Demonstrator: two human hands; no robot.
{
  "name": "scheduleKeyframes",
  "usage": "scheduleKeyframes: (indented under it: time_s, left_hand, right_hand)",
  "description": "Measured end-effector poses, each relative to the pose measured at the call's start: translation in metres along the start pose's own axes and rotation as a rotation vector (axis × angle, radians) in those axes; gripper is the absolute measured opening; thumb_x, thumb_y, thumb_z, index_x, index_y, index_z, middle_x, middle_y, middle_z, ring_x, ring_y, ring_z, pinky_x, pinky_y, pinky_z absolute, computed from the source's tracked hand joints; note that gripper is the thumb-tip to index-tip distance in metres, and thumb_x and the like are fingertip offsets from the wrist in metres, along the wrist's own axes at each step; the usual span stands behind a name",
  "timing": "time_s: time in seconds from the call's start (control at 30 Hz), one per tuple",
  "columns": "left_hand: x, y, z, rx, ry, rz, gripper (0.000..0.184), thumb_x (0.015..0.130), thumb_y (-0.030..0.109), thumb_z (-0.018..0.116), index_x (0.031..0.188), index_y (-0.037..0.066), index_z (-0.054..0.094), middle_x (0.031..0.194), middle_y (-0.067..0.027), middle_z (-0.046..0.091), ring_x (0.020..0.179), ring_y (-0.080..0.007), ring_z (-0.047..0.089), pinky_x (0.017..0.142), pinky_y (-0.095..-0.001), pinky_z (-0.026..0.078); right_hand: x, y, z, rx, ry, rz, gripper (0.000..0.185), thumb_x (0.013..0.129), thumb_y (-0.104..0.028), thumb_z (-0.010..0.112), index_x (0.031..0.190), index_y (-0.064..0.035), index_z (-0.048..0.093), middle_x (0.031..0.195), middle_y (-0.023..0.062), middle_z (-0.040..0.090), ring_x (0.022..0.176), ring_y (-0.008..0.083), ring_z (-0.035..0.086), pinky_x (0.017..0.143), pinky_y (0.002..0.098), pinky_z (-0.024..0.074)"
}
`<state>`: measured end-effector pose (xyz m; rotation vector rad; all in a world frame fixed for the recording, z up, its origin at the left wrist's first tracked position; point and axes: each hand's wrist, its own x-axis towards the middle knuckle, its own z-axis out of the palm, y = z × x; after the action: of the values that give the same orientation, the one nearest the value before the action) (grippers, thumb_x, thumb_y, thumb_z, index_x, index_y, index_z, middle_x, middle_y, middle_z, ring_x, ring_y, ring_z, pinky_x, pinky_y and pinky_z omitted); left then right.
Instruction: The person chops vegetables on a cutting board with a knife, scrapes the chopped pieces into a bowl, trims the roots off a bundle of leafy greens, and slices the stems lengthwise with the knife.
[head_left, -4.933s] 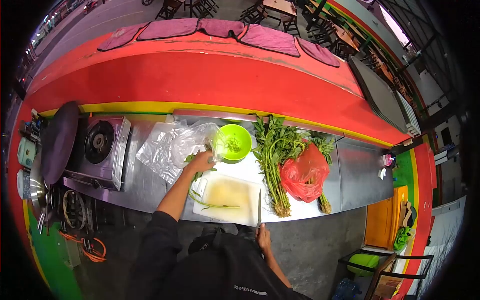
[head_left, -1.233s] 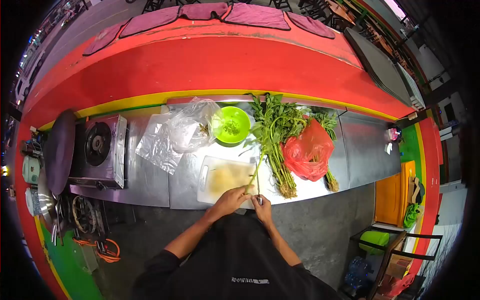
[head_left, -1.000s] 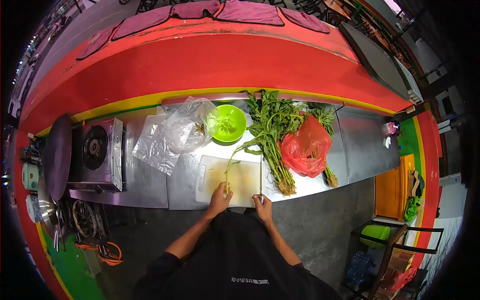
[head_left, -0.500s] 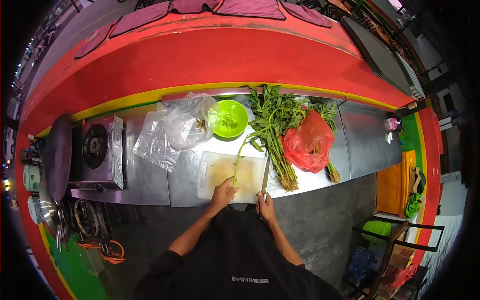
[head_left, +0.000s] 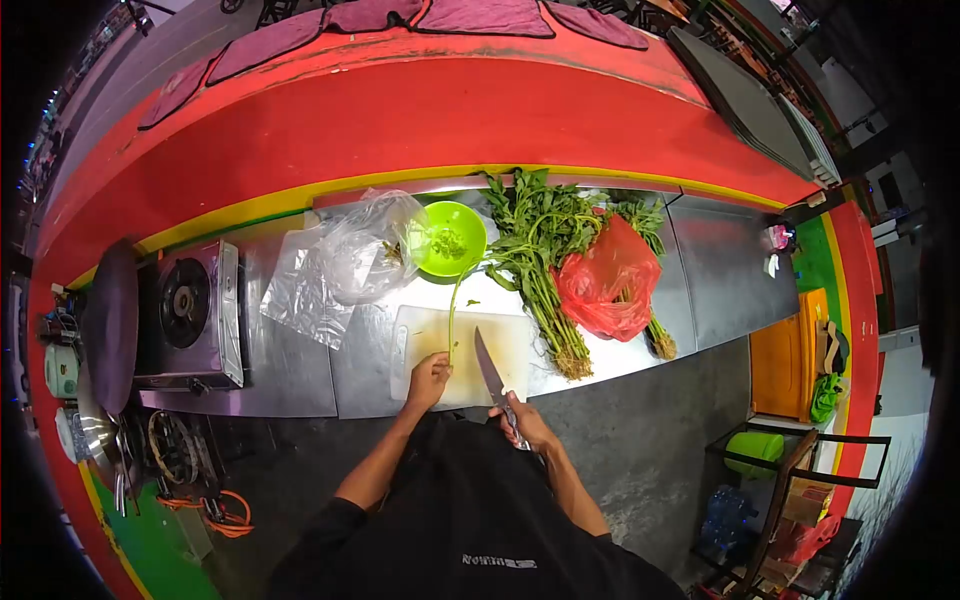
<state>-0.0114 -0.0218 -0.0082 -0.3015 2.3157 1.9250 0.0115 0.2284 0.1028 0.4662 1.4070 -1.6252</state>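
A long green stem [head_left: 453,315] stands up from my left hand [head_left: 430,380], whose fingers are closed round its lower end at the left part of the white cutting board [head_left: 415,325]. My right hand [head_left: 526,424] is wrapped round the handle of a knife [head_left: 489,366]; the blade points up and left over the board's right half. Past the board is a green bowl [head_left: 452,238] with small green pieces inside. Bunches of leafy greens [head_left: 545,240] with roots lie to the right, beside a red plastic bag [head_left: 610,280].
A clear plastic bag [head_left: 365,250] lies left of the bowl. Farther left are a gas stove [head_left: 187,315] and a dark wok [head_left: 110,325]. A red wall [head_left: 400,120] runs behind the steel counter [head_left: 730,270], with pink cloths [head_left: 265,45] along its top.
The stem, earlier at the greens, is in my left hand over the board. The knife has swung from near the board's right edge to a left-leaning angle above the board.
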Motion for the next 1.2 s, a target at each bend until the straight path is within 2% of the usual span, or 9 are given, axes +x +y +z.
scheduleKeyframes:
  time_s: [0.07, 0.23, 0.4, 0.47, 0.8, 0.87, 0.9, 1.03, 1.2]
  left_hand:
    - [-0.001, -0.005, 0.002, -0.048, 0.067, 0.000, 0.025, 0.088, 0.004, 0.068, 0.113, -0.001, 0.065, 0.094, -0.0128, 0.072, 0.085, -0.0197, 0.071, 0.077, -0.0316, 0.057]
    - [-0.007, 0.007, 0.000, -0.012, 0.107, -0.007, 0.023, 0.087, 0.003, 0.069, 0.110, -0.002, 0.066, 0.092, -0.0122, 0.072, 0.082, -0.0184, 0.071, 0.074, -0.0305, 0.057]
    - [-0.007, 0.009, 0.003, -0.027, 0.130, 0.008, 0.021, 0.087, 0.002, 0.069, 0.108, -0.002, 0.067, 0.091, -0.0123, 0.073, 0.081, -0.0181, 0.071, 0.072, -0.0302, 0.056]
    - [-0.008, 0.014, 0.001, -0.007, 0.110, -0.010, 0.021, 0.089, 0.004, 0.069, 0.108, -0.004, 0.066, 0.092, -0.0100, 0.071, 0.083, -0.0130, 0.067, 0.073, -0.0273, 0.055]
    - [-0.007, 0.007, 0.002, -0.028, 0.113, -0.004, 0.023, 0.090, 0.004, 0.068, 0.111, -0.004, 0.066, 0.094, -0.0103, 0.070, 0.082, -0.0131, 0.067, 0.073, -0.0267, 0.054]
    - [-0.007, 0.009, 0.001, -0.033, 0.103, 0.007, 0.023, 0.090, 0.004, 0.068, 0.112, -0.004, 0.066, 0.094, -0.0102, 0.071, 0.082, -0.0130, 0.067, 0.073, -0.0263, 0.054]
    - [-0.006, 0.007, 0.002, -0.014, 0.121, 0.014, 0.024, 0.087, 0.001, 0.068, 0.111, -0.002, 0.068, 0.096, -0.0139, 0.072, 0.080, -0.0182, 0.070, 0.072, -0.0295, 0.056]
    - [-0.005, 0.002, 0.001, 0.047, 0.131, 0.067, 0.024, 0.085, -0.001, 0.067, 0.110, -0.002, 0.069, 0.095, -0.0141, 0.072, 0.079, -0.0189, 0.071, 0.072, -0.0290, 0.056]
    - [-0.002, 0.000, -0.002, 0.064, 0.112, 0.045, 0.025, 0.084, -0.002, 0.066, 0.109, -0.002, 0.069, 0.093, -0.0131, 0.072, 0.078, -0.0180, 0.070, 0.071, -0.0287, 0.056]
  right_hand:
    - [-0.002, -0.005, 0.002, 0.058, -0.069, 0.076, 0.070, 0.106, -0.058, 0.026, 0.107, 0.0025, 0.062, 0.053, -0.0017, 0.040, 0.039, 0.0103, 0.038, 0.036, 0.0272, 0.0341]
    - [0.004, -0.009, 0.006, 0.156, -0.158, 0.138, 0.068, 0.107, -0.055, 0.026, 0.103, 0.0019, 0.064, 0.051, -0.0027, 0.034, 0.034, 0.0076, 0.031, 0.033, 0.0242, 0.0290]
    - [0.007, -0.014, 0.012, 0.184, -0.184, 0.145, 0.067, 0.107, -0.053, 0.026, 0.102, 0.0022, 0.064, 0.050, -0.0037, 0.033, 0.033, 0.0063, 0.029, 0.032, 0.0225, 0.0269]
    - [0.008, -0.015, 0.012, 0.191, -0.203, 0.136, 0.067, 0.107, -0.053, 0.027, 0.102, 0.0028, 0.064, 0.050, -0.0039, 0.033, 0.033, 0.0062, 0.028, 0.031, 0.0223, 0.0268]
    - [0.012, -0.010, 0.007, 0.276, -0.255, 0.195, 0.067, 0.107, -0.054, 0.028, 0.102, 0.0030, 0.063, 0.050, -0.0038, 0.033, 0.033, 0.0060, 0.028, 0.031, 0.0223, 0.0265]
    - [0.013, -0.009, 0.010, 0.230, -0.206, 0.208, 0.067, 0.106, -0.055, 0.029, 0.101, 0.0024, 0.063, 0.049, -0.0039, 0.033, 0.034, 0.0057, 0.028, 0.031, 0.0223, 0.0256]
    - [0.011, -0.011, 0.012, 0.192, -0.212, 0.191, 0.066, 0.106, -0.056, 0.029, 0.101, 0.0012, 0.063, 0.050, -0.0042, 0.032, 0.035, 0.0057, 0.028, 0.032, 0.0230, 0.0258]
    - [0.016, -0.011, 0.017, -0.008, -0.157, 0.170, 0.069, 0.104, -0.061, 0.030, 0.102, -0.0004, 0.062, 0.052, -0.0043, 0.033, 0.038, 0.0081, 0.032, 0.036, 0.0268, 0.0294]
    - [0.020, -0.004, 0.017, -0.071, -0.122, 0.158, 0.070, 0.103, -0.062, 0.031, 0.102, -0.0001, 0.062, 0.054, -0.0034, 0.036, 0.040, 0.0082, 0.034, 0.036, 0.0268, 0.0303]
